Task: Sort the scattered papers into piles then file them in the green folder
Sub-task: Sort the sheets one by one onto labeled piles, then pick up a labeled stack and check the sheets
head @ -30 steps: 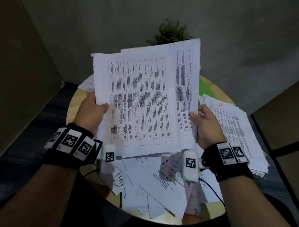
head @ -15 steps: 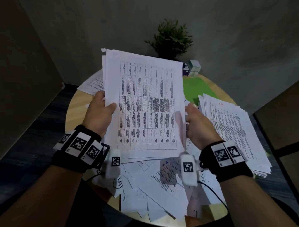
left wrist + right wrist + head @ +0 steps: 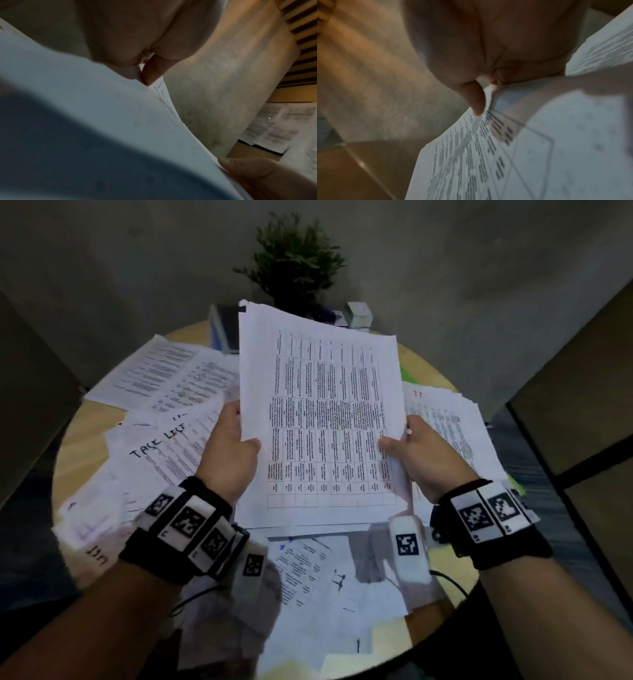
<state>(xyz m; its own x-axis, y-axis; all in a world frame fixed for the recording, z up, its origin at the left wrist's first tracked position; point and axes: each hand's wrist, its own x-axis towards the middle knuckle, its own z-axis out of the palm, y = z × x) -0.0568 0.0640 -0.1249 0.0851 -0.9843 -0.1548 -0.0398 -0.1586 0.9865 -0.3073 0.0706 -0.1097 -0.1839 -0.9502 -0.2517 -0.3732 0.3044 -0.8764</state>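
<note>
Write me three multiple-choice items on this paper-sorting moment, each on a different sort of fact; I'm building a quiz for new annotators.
1. Where is the sheet with handwritten "TASK LIST"?
A. left of the left hand
B. on the right-hand pile
C. under the plant

2. How many hands hold the table-printed stack?
A. none
B. one
C. two

3. What state is that stack in?
A. flat on the table
B. lifted above the table
C. inside a folder

Key: 1 A, it lies on the table beside the left hand. 2 C, the left hand grips one edge of the stack and the right hand the other. 3 B, loose papers show beneath its lower edge.
</note>
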